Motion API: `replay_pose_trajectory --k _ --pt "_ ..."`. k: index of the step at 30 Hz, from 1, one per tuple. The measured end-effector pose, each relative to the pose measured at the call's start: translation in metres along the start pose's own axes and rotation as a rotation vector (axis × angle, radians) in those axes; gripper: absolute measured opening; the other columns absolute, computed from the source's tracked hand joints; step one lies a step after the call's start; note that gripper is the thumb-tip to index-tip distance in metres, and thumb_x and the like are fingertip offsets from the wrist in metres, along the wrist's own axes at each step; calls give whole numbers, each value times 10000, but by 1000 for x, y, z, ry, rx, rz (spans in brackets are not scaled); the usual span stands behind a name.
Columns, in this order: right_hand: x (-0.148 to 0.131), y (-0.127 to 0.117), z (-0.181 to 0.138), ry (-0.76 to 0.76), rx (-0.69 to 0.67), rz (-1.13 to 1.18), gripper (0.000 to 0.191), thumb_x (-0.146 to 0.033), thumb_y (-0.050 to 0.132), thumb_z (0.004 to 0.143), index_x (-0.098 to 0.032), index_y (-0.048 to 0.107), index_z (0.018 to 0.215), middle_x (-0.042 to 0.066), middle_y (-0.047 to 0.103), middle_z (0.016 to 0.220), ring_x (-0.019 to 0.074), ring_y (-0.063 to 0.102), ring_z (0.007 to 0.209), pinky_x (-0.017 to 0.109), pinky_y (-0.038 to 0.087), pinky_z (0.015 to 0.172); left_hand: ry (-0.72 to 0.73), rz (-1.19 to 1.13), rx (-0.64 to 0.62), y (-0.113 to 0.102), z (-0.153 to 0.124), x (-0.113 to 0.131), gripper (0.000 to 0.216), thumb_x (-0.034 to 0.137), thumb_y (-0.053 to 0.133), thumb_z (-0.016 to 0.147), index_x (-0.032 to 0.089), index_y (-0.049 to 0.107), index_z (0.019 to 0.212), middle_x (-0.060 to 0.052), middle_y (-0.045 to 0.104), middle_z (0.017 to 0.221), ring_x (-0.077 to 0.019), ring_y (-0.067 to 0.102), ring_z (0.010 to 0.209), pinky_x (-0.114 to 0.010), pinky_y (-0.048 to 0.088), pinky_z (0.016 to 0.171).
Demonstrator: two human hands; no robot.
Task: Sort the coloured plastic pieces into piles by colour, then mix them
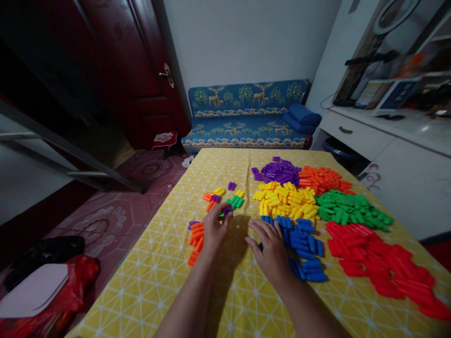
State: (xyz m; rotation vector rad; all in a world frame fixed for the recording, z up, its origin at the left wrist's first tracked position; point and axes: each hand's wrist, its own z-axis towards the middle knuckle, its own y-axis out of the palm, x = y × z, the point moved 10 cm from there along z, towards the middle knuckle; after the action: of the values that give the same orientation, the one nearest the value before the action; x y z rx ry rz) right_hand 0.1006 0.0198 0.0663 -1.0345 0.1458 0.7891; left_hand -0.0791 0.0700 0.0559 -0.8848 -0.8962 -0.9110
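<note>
Small plastic pegs lie sorted by colour on a yellow patterned tablecloth (pixel 169 277): purple (pixel 280 171), orange (pixel 322 178), yellow (pixel 287 199), green (pixel 348 209), blue (pixel 303 244) and red (pixel 380 260) heaps. My left hand (pixel 215 230) is curled, its fingertips pinched on a purple peg (pixel 227 210), beside a row of orange pegs (pixel 196 239). A small mixed cluster of pegs (pixel 225 197) lies just beyond it. My right hand (pixel 269 249) lies flat with fingers spread, touching the near edge of the blue heap.
A blue patterned sofa (pixel 246 117) stands past the table's far end. A dark red door (pixel 141 75) is at the left, white cabinets (pixel 387 150) at the right. A red bag (pixel 70 291) lies on the tiled floor left of the table.
</note>
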Motion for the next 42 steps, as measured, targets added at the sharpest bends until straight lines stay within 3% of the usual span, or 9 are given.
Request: replay_pose_trajectory --k 4,9,13,20,26,29,34,38,42 --pt "1 -12 1 24 90 160 392 -307 550 941 -226 521 1324 107 634 1224 233 613 1092 429 489 977 -299 -484 -159 43 -17 -14 370 354 802 659 157 670 943 -62 717 827 -183 681 729 -310 555 668" --pt "11 -16 2 104 135 271 260 -298 533 946 -216 613 1179 84 671 1032 183 648 832 328 556 770 -409 -641 -246 66 -31 -15 392 373 885 554 140 681 794 -51 707 703 -158 658 626 -294 523 647" --pt "18 -18 3 150 155 317 216 -286 548 919 -211 659 1089 74 698 964 186 654 816 316 560 727 -338 -464 -249 62 -27 -14 320 418 805 665 134 696 765 -58 707 694 -159 640 619 -290 511 633" --pt "86 -38 41 346 244 404 287 -372 614 843 -178 694 1038 88 731 953 198 676 788 329 561 710 217 348 -124 46 -13 18 158 231 581 876 216 733 916 -87 704 984 -240 611 996 -424 486 893" --pt "178 -57 129 469 238 187 255 -276 658 708 -130 729 906 85 725 771 200 656 665 324 540 661 245 483 -105 49 -12 14 167 169 606 839 205 730 946 -106 655 1129 -270 573 1088 -462 465 938" --pt "201 -66 156 510 301 81 255 -167 616 683 -113 720 910 109 718 807 232 667 754 373 542 755 220 469 -112 49 -11 13 159 146 598 835 200 724 916 -93 671 1070 -254 578 1043 -437 468 918" --pt "137 -41 170 206 261 -18 398 -69 539 712 -97 685 1080 162 669 1105 257 613 1039 412 487 944 173 480 -105 46 -9 12 168 113 578 830 193 720 874 -85 683 954 -245 571 976 -416 463 871" --pt "47 43 151 -186 -244 -45 547 -29 564 709 -223 658 1212 69 614 1297 262 488 1249 444 394 1063 143 494 -89 44 -9 11 170 101 588 815 189 727 854 -89 680 920 -248 568 969 -400 455 847" --pt "28 99 124 -178 -619 -177 704 -56 628 737 -297 523 1391 50 347 1558 320 261 1418 489 328 1091 123 506 -70 40 -9 11 166 112 588 822 190 734 820 -91 675 870 -247 571 934 -391 445 825"
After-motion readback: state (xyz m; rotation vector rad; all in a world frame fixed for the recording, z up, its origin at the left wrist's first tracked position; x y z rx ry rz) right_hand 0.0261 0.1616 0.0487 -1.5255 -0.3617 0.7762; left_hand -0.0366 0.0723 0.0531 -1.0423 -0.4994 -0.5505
